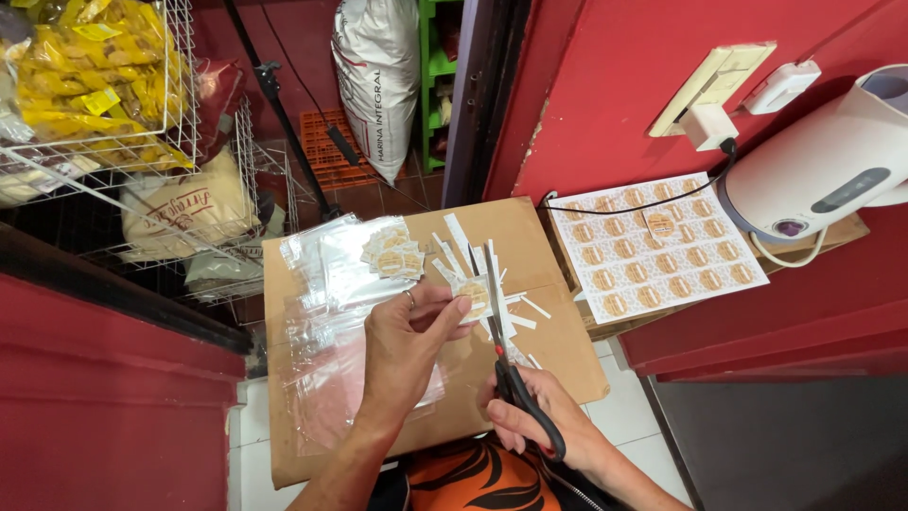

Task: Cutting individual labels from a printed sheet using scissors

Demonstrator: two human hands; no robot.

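My left hand (pixel 409 343) pinches a small square label (pixel 475 294) with a round tan print, a ring on one finger. Black-handled scissors (pixel 506 355) are gripped in my right hand (pixel 544 416), their blades open and pointing up beside the label. Both hands hover over a brown cardboard box (pixel 558 355). A small pile of cut labels (pixel 392 257) lies on clear plastic bags (pixel 326 312) to the left. White paper strips (pixel 454 241) are scattered behind the scissors.
An uncut sheet of labels (pixel 662 251) lies on a second box, next to a white appliance (pixel 823 170) with a cable. Wire baskets (pixel 104 114) of yellow packets stand on the left. A white sack (pixel 378 76) leans at the back.
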